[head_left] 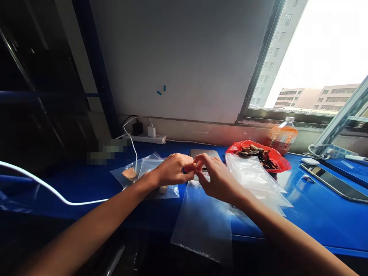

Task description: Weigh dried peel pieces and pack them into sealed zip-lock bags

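My left hand (176, 168) and my right hand (215, 174) meet over the table, fingertips pinched together. Something small and dark shows between them, too hidden to name. Directly below, a clear zip bag (205, 222) lies flat, its lower end hanging past the table's front edge. Partly covered by my hands, a flat silver device (211, 154) sits behind the bag. By my left forearm are clear bags (119, 174) with light brown pieces in or under them. To the right of my right hand, several clear bags (247, 172) are stacked.
A red plastic bag (234, 147) holds dark dried pieces (253, 151). Behind it stands an orange drink bottle (283, 136). A phone (336, 182) lies at the right. A power strip (159, 138) with chargers is by the wall; a white cable (69, 202) crosses the left side.
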`<state>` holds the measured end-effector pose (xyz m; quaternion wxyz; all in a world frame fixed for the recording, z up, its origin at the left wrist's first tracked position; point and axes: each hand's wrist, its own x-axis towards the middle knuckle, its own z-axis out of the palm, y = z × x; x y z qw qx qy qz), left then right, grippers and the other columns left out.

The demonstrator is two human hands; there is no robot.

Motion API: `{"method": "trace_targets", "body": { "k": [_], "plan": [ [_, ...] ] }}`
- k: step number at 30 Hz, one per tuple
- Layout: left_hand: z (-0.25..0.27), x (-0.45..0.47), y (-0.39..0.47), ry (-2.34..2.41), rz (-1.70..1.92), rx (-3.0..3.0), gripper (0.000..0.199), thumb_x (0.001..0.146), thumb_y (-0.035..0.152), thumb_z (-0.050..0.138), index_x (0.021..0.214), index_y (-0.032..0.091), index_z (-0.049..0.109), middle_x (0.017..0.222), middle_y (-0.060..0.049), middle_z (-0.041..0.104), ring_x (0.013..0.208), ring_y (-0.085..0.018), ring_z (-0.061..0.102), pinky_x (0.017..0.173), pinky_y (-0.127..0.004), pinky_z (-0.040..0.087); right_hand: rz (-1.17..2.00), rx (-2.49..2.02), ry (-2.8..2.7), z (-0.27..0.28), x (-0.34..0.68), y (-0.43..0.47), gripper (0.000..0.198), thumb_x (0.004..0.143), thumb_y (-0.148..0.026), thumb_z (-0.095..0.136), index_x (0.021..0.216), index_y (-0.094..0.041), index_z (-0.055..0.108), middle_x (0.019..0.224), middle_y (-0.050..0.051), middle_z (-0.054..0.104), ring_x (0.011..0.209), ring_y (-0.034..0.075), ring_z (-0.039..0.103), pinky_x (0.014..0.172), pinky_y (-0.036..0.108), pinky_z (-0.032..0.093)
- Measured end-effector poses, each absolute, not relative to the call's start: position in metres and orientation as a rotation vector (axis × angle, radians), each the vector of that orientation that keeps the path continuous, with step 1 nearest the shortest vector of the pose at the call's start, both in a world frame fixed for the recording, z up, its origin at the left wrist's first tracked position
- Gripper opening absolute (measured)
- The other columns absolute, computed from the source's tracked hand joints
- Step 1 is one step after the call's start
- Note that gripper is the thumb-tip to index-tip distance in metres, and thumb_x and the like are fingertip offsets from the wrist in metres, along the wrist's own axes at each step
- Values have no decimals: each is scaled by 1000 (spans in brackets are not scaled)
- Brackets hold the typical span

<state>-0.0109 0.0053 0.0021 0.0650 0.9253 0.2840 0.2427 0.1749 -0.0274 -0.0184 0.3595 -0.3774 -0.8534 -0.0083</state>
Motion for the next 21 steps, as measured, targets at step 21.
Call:
{"method": "trace_targets", "body": {
  "k": [21],
  "plan": [
    [5,-7,-2,807,885,3001,26,87,24,46,65,17,59,64,-2,57,58,-12,47,58,-27,36,-127,-1057,-2174,-22,171,-25,24,78,-6,43,96,-20,38,86,9,62,74,19,55,65,30,36]
  ]
}}
